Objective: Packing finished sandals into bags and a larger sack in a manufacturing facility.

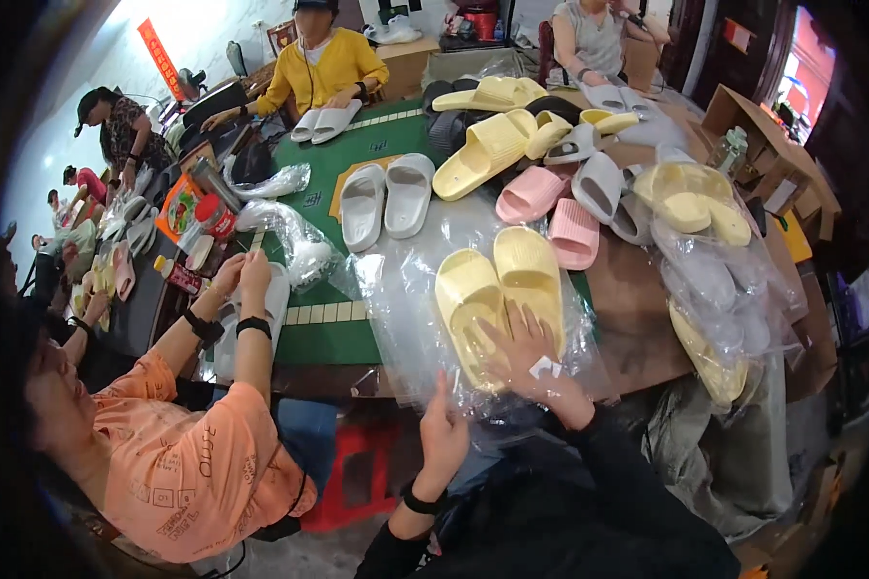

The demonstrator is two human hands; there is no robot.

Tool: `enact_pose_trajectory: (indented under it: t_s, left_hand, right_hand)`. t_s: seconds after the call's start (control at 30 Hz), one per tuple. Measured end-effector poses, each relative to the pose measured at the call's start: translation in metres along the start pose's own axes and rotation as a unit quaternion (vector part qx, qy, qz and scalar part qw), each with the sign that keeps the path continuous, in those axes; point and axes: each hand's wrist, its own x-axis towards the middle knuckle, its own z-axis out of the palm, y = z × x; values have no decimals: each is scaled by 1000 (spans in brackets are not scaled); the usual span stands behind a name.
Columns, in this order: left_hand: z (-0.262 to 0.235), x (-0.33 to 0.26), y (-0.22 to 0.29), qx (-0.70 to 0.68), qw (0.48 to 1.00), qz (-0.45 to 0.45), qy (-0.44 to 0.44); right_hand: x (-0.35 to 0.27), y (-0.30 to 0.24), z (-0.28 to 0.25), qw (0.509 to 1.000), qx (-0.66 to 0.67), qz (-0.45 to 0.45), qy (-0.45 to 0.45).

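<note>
Black fabric sleeves (616,482) frame the foreground — the right hand (529,359) spreads its fingers wide over two pale-yellow ribbed slide slippers (523,275), clear plastic film (401,323) around them. The left hand (444,439) curls, one digit raised, by the film's near edge; whether it grips any cannot be told. Pink ribbed slides (575,236) lie beyond the right fingertips.

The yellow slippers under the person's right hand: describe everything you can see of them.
The yellow slippers are pale, like soft foam or rubber, each with one broad, ridged strap. The pair lies side by side, soles down, toes away from the person. The spread right hand rests over their heel halves, hiding part. Clear plastic lies around them; whether they are inside a bag is unclear.
</note>
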Motion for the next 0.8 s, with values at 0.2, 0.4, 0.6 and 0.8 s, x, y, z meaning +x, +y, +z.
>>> enact_pose_trajectory:
  t_s: [0.2, 0.4, 0.6, 0.8]
  left_hand:
    - [8, 4, 15, 128, 985, 112, -4]
    - [8, -5, 18, 149, 982, 106, -53]
    - [-7, 2, 36, 90, 993, 30, -73]
    - [-3, 7, 68, 163, 946, 186, -207]
  right_hand:
    - [-38, 13, 1, 992, 49, -117, -13]
    - [-18, 14, 22, 992, 27, -97, 70]
    - [-29, 15, -7, 991, 80, -76, 77]
    - [-33, 20, -19, 995, -2, -12, 96]
